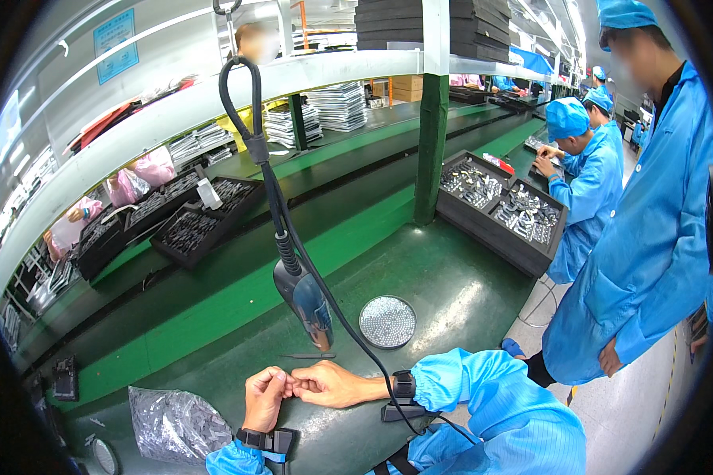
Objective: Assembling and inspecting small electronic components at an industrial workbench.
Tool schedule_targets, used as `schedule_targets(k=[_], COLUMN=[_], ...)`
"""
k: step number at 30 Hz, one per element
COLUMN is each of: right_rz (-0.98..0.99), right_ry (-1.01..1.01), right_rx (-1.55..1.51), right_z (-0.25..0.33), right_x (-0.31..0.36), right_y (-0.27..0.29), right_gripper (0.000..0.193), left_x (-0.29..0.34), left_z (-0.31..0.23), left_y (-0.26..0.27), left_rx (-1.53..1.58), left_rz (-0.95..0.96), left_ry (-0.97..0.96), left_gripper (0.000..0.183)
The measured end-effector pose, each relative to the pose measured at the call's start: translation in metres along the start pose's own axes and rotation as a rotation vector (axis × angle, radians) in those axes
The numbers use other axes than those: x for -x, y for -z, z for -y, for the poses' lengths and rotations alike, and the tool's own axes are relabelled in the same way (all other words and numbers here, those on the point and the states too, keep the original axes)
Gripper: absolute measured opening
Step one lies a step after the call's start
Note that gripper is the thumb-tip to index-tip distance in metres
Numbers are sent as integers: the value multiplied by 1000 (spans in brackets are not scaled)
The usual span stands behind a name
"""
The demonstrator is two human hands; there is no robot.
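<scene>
My left hand (264, 400) and my right hand (329, 385) meet over the green bench, fingertips pressed together in a pinch. Whatever lies between the fingers is too small or hidden to make out. Just beyond them a thin dark pair of tweezers (312, 355) rests on the bench. Above the tweezers a dark electric screwdriver (303, 302) hangs from a looped cable. A round dish (387, 322) full of small silvery pieces sits to the right. Beside my left hand lies a clear plastic bag (177, 424) of small grey parts.
Black trays (503, 215) of small metal parts stand at right, by a green post (431, 150). More black trays (202, 222) are at left beyond the belt. A person in a blue coat (638, 214) stands close on my right; another blue-coated person (582, 182) works farther along.
</scene>
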State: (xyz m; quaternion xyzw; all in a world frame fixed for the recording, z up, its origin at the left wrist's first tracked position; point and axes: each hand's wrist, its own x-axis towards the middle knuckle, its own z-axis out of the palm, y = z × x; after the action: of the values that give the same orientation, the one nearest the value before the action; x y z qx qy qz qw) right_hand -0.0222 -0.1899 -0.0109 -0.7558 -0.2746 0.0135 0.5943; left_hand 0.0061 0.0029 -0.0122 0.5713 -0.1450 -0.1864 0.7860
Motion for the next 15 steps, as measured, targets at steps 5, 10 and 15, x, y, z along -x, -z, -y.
schedule_targets(k=[5, 10, 15], right_rz=[-2, -2, -9], right_ry=[-2, -6, -2], right_rx=[-7, -16, -11], right_z=[1, 1, 1], right_x=[0, 0, 0], right_y=[0, 0, 0], right_gripper=[16, 16, 16], left_x=[0, 0, 0], left_z=[0, 3, 2], left_y=[1, 3, 2], left_rx=[-3, 3, -4], left_rz=[5, -2, 4], left_ry=[-2, 0, -6], left_gripper=[21, 21, 22])
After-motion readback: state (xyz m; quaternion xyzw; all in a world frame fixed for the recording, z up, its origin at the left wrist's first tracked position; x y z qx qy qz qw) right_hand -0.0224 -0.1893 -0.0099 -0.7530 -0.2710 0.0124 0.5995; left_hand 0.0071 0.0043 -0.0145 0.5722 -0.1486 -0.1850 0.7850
